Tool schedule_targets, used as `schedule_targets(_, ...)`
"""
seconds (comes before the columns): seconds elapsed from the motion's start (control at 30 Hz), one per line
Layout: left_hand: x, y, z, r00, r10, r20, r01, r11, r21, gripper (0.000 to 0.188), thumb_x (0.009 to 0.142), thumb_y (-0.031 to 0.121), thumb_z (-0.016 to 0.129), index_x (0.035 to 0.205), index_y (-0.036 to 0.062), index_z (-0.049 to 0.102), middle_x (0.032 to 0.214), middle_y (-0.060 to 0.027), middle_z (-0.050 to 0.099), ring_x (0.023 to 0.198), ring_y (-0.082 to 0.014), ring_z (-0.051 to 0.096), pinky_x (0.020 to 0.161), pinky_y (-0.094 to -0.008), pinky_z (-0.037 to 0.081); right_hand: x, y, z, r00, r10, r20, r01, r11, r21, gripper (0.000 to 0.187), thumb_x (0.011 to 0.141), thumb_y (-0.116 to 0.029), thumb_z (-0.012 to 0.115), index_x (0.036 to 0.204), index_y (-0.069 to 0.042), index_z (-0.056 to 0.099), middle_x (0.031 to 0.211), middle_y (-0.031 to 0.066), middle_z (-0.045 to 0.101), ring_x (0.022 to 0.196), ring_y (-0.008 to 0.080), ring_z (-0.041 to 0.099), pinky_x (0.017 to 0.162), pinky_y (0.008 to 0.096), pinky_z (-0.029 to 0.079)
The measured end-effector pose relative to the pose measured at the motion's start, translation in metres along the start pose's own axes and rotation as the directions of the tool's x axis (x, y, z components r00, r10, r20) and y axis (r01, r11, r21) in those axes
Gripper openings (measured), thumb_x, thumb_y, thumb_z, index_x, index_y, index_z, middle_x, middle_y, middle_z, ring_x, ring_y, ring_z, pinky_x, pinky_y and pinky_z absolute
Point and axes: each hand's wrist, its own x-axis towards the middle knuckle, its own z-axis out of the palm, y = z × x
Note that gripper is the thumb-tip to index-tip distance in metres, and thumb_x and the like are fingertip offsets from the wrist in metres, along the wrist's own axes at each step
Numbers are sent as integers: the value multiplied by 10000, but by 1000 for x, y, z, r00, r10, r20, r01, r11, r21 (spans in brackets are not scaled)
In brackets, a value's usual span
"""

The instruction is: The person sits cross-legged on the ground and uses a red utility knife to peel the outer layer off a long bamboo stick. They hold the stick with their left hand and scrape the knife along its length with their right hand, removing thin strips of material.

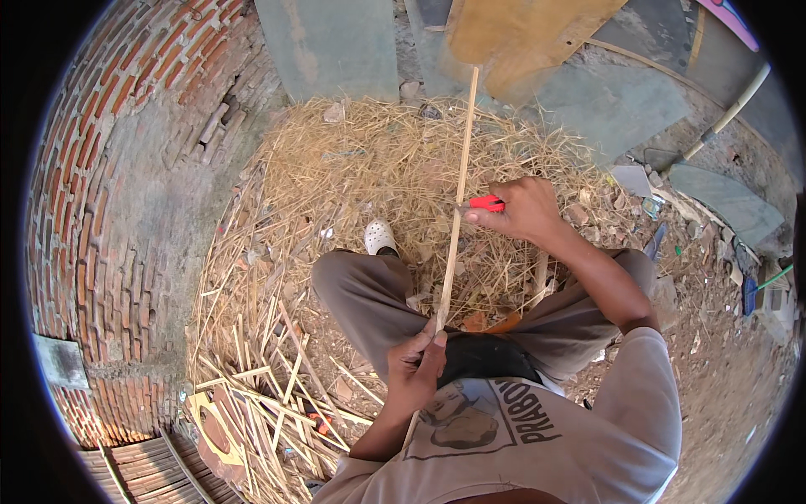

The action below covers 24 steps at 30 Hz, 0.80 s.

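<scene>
A long thin bamboo strip (pixel 463 151) runs from my lap up and away toward the far sheets. My left hand (pixel 417 361) grips its near end close to my body. My right hand (pixel 518 210) is shut on a small knife with a red handle (pixel 487 202), pressed against the strip about halfway along. I am seated with knees apart, and a white shoe (pixel 379 237) shows on my left foot.
A heap of dry bamboo shavings (pixel 369 168) covers the ground ahead. Cut bamboo sticks (pixel 269 378) lie piled at my left. A curved brick wall (pixel 109 168) stands left. Grey sheets (pixel 332 46) and a brown board (pixel 520 34) lean beyond; rubble lies right.
</scene>
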Motion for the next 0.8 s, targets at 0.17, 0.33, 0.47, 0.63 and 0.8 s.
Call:
schedule_targets(0.17,2,5,4,999,9,-33,-8,999,51,346,989,70,504,1326,-2,538,576,70,422,504,-9,347,461,-187,269,-18,-28,1,977,-209,-35,211,973,88,659,687,-741,643,566,-94,617,453,72,512,406,261,551,425,374,430)
schedule_targets(0.33,3,15,7,1000,16,19,-18,987,162,360,984,42,511,1341,-5,521,634,84,431,566,6,354,503,-166,287,1,5,1,973,-199,-119,199,980,-7,652,688,-732,655,546,-99,587,468,55,527,393,240,533,419,371,420)
schedule_targets(0.47,-11,18,9,994,-17,104,2,990,140,363,983,46,516,1342,-8,519,636,89,423,571,5,353,507,-166,294,37,52,-16,944,325,-60,-329,940,-84,729,791,-764,504,630,-69,654,529,113,578,525,317,602,525,450,465)
schedule_targets(0.63,-26,10,9,987,1,158,-10,999,52,364,988,53,508,1349,15,522,648,83,430,576,3,355,506,-171,296,49,98,-21,878,470,-88,-476,876,-78,796,808,-804,413,716,-69,703,601,154,626,652,337,659,610,452,499)
schedule_targets(0.8,-40,15,-3,954,-29,300,25,1000,15,371,995,54,488,1365,28,510,631,73,433,558,4,357,502,-169,289,57,167,-44,669,712,-213,-721,691,45,811,821,-797,397,723,-52,702,624,164,631,667,342,657,630,437,492)
